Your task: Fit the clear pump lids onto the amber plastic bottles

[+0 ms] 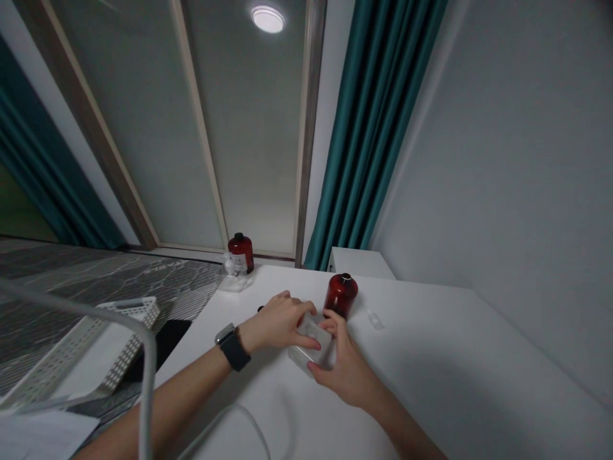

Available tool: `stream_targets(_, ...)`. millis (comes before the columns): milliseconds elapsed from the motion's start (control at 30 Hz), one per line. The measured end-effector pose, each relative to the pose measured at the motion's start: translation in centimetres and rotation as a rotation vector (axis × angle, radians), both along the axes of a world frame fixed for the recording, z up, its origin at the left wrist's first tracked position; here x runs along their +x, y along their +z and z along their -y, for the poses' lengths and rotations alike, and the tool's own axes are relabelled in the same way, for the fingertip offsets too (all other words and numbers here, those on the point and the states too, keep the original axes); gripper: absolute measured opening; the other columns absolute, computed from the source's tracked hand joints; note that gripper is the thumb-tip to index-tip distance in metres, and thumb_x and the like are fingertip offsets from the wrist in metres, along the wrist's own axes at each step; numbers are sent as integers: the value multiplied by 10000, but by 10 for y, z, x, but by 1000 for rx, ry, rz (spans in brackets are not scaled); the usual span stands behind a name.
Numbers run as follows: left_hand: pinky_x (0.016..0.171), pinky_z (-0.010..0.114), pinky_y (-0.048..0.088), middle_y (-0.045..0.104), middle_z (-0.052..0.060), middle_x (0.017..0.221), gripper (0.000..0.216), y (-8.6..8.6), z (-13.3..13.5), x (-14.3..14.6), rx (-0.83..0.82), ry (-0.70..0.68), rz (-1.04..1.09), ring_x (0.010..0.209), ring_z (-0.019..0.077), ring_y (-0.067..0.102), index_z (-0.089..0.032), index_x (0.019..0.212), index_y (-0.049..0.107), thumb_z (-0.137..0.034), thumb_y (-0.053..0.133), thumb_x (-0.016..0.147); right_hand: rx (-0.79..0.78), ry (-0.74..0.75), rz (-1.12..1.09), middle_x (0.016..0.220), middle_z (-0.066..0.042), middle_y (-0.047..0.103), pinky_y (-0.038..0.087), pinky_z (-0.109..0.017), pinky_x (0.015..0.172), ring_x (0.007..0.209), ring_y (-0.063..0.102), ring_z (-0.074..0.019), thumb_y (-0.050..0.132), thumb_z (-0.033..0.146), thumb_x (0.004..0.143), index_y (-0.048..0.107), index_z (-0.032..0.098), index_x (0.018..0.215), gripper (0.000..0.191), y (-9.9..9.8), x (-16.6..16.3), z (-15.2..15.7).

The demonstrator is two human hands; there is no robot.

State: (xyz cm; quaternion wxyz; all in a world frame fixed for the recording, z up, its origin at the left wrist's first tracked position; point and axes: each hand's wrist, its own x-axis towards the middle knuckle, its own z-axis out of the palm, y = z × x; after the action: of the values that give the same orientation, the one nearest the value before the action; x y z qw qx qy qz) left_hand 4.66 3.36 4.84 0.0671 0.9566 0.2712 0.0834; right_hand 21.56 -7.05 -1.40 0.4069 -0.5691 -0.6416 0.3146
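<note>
Near the middle of the white table [402, 377], a small clear plastic box [313, 332] sits between my two hands. My left hand [282, 322], with a dark watch on the wrist, grips it from the left and above, thumb along its near side. From the right, my right hand [342, 364] holds the box, with its thumb at the lower edge and fingers at the far side. Just beyond the box stands a dark red bottle [341, 294] with an uncapped neck. A small clear piece [376, 319] lies right of that bottle.
Another red bottle [244, 250] with a black cap and label stands at the table's far left corner, beside a clear plastic tray [234, 281]. On the left, lower than the table, is a white perforated basket [81, 358]. A pale cable [148, 383] crosses the left foreground.
</note>
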Motion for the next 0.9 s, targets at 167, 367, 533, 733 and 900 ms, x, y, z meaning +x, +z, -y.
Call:
stream_targets(167,758,337,417,691,10,826,464,-1,-4,-3,-12,-95,19,753,222,659,-217,954,658,-642,698,775,-82,138,-96,1324,-103,522,426,-487,1061,1203,550,-263,745,143,689,214,277,1461,947,3,17,-2)
stream_targets(367,713,307,422,616,30,931,445,-1,-6,-7,-17,-104,30,817,219,625,-197,906,651,-628,681,799,-79,196,-55,1351,-96,532,384,-504,1094,1272,516,-271,754,153,721,261,286,1471,907,3,35,-6)
stream_targets(533,689,291,407,589,25,942,457,-2,-2,-7,-19,-46,47,804,193,593,-179,731,599,-621,697,792,-25,155,-42,1210,-69,580,438,-462,1031,1174,563,-240,703,170,757,392,274,1398,720,1,50,-14)
stream_targets(733,693,297,402,609,34,887,462,-4,10,-8,4,30,41,809,203,591,-168,704,613,-613,694,802,-36,193,-73,1207,-77,568,425,-467,1037,1150,570,-238,705,185,775,328,264,1457,783,0,44,-9)
stream_targets(900,695,302,402,620,34,876,465,-6,14,-10,13,36,45,793,201,595,-168,703,642,-619,673,813,-95,134,-3,1390,-111,464,318,-500,1138,1310,465,-281,835,185,641,182,281,1534,1111,-3,17,-3)
